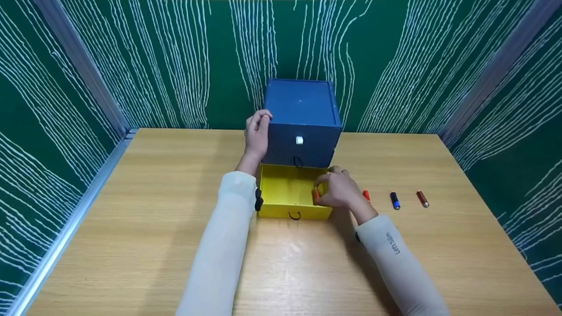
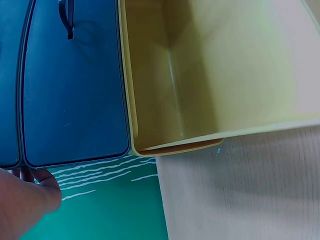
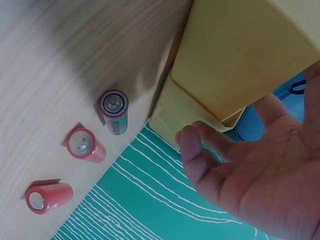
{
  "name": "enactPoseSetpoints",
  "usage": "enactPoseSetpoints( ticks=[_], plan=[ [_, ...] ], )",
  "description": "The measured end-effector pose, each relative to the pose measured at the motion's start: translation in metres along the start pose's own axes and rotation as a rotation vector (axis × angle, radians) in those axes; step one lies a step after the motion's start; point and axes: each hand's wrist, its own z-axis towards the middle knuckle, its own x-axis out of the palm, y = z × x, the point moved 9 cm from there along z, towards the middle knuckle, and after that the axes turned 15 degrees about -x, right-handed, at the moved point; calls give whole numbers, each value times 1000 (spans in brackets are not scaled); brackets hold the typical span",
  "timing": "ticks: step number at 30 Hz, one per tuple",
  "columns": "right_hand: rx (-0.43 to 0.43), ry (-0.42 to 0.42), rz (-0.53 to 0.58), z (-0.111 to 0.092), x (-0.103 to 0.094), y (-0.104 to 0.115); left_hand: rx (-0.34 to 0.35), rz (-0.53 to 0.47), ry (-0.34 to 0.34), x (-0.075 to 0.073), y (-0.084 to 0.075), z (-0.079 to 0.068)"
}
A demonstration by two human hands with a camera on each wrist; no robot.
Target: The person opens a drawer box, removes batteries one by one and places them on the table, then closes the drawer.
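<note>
My left hand (image 1: 257, 136) presses against the left side of a blue drawer cabinet (image 1: 303, 103), near its upper front corner. In the left wrist view the fingertips (image 2: 42, 177) touch the cabinet's side. Below the cabinet's blue front, a yellow drawer (image 1: 295, 211) stands pulled out. Over the drawer's right side, my right hand (image 1: 340, 188) pinches an orange-red battery (image 1: 315, 196) between thumb and finger. The right wrist view shows the palm (image 3: 265, 185) and bent fingers beside the drawer's yellow wall (image 3: 235, 55), with the held battery hidden there.
Right of the drawer, a red battery (image 1: 366, 195), a blue and black one (image 1: 395, 200) and a brownish-red one (image 1: 422, 198) are on the wooden table (image 1: 281, 263). Green walls with white lines (image 1: 219, 66) enclose the table's back and sides.
</note>
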Motion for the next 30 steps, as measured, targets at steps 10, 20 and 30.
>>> enactPoseSetpoints(
  ticks=[10,20,30],
  plan=[
    [-16,-26,-2,-3,-8,-2,93,-7,-12,2,17,22],
    [-19,-13,-5,-10,-18,-8,96,14,-32,2,19,21],
    [-12,-21,16,-17,-26,-12,44,-12,6,2,9,9]
  ],
)
